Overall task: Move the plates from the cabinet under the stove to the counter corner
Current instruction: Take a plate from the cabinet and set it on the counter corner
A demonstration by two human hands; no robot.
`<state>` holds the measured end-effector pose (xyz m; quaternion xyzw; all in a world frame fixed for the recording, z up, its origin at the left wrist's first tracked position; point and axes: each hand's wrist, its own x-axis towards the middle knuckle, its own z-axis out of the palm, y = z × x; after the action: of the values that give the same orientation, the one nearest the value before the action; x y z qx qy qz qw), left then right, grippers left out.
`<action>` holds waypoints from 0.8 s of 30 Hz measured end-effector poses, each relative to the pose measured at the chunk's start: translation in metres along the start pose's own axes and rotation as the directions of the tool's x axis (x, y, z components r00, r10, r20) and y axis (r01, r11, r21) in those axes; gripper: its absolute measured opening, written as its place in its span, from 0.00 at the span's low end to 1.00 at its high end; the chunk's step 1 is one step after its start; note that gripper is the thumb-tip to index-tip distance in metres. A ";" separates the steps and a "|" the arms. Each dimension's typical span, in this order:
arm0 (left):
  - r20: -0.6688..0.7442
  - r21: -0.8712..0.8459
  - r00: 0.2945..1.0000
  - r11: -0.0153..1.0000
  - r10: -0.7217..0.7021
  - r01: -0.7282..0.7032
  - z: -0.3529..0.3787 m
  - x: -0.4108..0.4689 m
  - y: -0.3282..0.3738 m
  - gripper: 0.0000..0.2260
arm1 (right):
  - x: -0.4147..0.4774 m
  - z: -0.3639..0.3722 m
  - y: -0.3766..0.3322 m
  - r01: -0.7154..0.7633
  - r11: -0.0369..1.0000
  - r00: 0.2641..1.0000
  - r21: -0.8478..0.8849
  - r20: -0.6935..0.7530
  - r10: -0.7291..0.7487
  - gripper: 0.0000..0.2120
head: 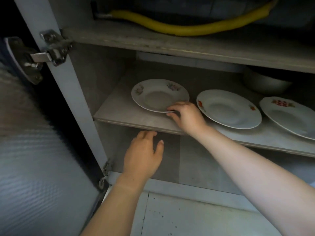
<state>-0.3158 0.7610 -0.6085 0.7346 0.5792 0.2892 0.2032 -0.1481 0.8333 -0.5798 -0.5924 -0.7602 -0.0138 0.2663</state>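
Head view: cabinet standing open, three white plates lying side by side on the middle shelf [127, 114].

Right hand [185, 116] is reaching onto the shelf and pinching the near rim of the floral plate [158, 95], which is sitting at the shelf's left end. Fingers [171, 109] are curling over the rim from above, with the rest of the hand going underneath.

Left hand [143, 154] is hovering just below the shelf's front edge, palm down, fingers relaxed and loosely spread, gripping nothing. Cannot tell whether its fingertips are touching the edge.

Second plate [228, 109], with red flower marks, is lying mid-shelf just beside the right hand. Third plate [289, 116] is lying at the shelf's right end, partly cut off by the frame.

A pale bowl [265, 84] is sitting at the back of the shelf, behind those two plates.

A yellow hose [187, 28] is running across the compartment above the shelf.

A metal hinge [51, 50] is showing on the cabinet frame, up and left of the shelf.
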 end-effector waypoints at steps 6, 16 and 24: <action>0.016 0.007 0.998 0.998 -0.058 0.058 -0.007 0.001 -0.014 0.17 | -0.009 0.002 0.003 0.043 0.999 0.997 0.032 -0.060 -0.041 0.07; -0.047 -0.150 0.989 0.980 -0.142 0.134 -0.026 0.003 -0.021 0.16 | -0.055 -0.018 -0.001 0.034 0.996 0.999 0.079 -0.002 -0.034 0.10; -0.078 -0.136 0.973 0.969 -0.219 0.208 -0.053 0.060 -0.017 0.23 | -0.042 -0.040 0.008 -0.311 0.904 0.930 0.295 -0.102 0.353 0.17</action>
<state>-0.3538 0.8218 -0.5680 0.6394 0.6442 0.3354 0.2525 -0.1189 0.7851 -0.5657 -0.6681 -0.6197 0.0917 0.4014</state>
